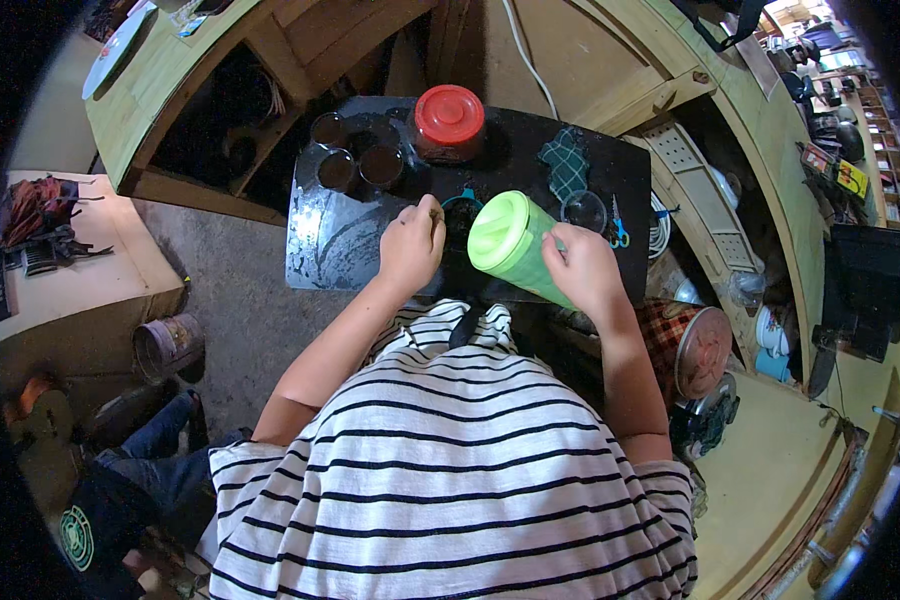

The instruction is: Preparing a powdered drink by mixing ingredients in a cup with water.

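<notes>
My right hand (585, 266) grips the handle side of a green lidded pitcher (514, 244), which tilts toward the left over the dark tabletop (397, 259). My left hand (412, 244) is closed at the pitcher's left, near a teal-rimmed strainer or cup (463, 201); whether its fingers hold the handle of this I cannot tell. Several glasses of dark contents, one of them here (381, 165), stand at the back left. A red-lidded jar (450, 120) is beside them. Right of the pitcher are an empty clear glass (583, 212), blue-handled scissors (618, 229) and a green checked cloth (566, 161).
Wooden shelving (675, 97) curves around the table's back and right. A white cable (529, 56) hangs behind. On the right stands a container with a round lid (703, 352). A bucket (169, 345) lies on the floor at left, and a person (142, 480) is at lower left.
</notes>
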The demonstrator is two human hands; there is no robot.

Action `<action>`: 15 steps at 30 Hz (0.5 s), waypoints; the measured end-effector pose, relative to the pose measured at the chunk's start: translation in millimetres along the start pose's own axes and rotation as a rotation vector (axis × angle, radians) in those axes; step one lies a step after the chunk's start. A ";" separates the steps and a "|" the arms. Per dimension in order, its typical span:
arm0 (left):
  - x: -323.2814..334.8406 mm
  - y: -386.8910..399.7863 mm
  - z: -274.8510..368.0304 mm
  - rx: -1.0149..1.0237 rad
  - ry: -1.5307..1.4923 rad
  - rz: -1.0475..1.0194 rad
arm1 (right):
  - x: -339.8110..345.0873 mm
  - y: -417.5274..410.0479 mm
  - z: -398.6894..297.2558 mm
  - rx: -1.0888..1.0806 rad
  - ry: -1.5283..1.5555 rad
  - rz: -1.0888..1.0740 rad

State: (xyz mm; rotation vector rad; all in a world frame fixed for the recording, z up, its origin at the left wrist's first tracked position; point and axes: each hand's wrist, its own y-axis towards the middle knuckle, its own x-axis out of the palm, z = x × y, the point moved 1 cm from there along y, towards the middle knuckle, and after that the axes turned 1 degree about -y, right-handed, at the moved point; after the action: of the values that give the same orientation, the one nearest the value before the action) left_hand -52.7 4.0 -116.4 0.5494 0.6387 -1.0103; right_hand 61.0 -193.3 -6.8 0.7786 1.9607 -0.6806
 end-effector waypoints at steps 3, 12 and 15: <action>-2.9 -0.9 2.2 -0.020 -0.032 0.008 | -0.6 0.6 -0.5 -0.003 0.004 -0.004; -6.1 -0.5 6.8 -0.016 0.056 -0.014 | -0.5 1.5 0.1 -0.013 0.026 0.003; -5.1 -0.5 9.6 0.061 0.062 -0.026 | -1.5 -0.4 -1.3 -0.013 0.030 0.007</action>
State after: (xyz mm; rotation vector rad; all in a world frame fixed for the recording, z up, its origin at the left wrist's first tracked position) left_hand -52.9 0.2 -106.2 0.6295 0.6736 -1.0431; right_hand 60.6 -193.0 -4.9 0.7908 1.9865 -0.6548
